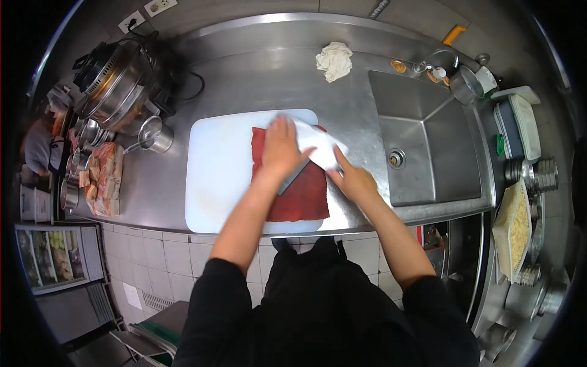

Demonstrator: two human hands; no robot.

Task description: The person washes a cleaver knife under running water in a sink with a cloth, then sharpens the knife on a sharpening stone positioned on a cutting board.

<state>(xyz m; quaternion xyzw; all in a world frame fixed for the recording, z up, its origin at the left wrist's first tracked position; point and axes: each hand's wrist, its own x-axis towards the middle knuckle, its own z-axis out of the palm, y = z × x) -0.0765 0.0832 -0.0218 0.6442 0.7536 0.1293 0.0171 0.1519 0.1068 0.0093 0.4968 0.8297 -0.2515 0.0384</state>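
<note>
My left hand (281, 150) lies with its fingers stretched forward over a bright white flat piece (317, 142), and its fingertips are blurred. My right hand (354, 178) grips the near right corner of that piece between thumb and fingers. Whether it is a shining blade or a white cloth, I cannot tell. Below it a narrow grey-blue bar (293, 177) runs diagonally, its far end hidden by the piece and my left hand. The bar rests on a dark red cloth (309, 199), spread over the right half of a white cutting board (214, 165).
Right of the board is a steel sink (428, 147). A crumpled white cloth (334, 61) lies behind. A large steel cooker (119, 82), a steel pot (156, 134) and a packed plastic bag (105, 180) stand left. Far right is a tray of pale shreds (512, 229). Another person (41, 144) is partly visible far left.
</note>
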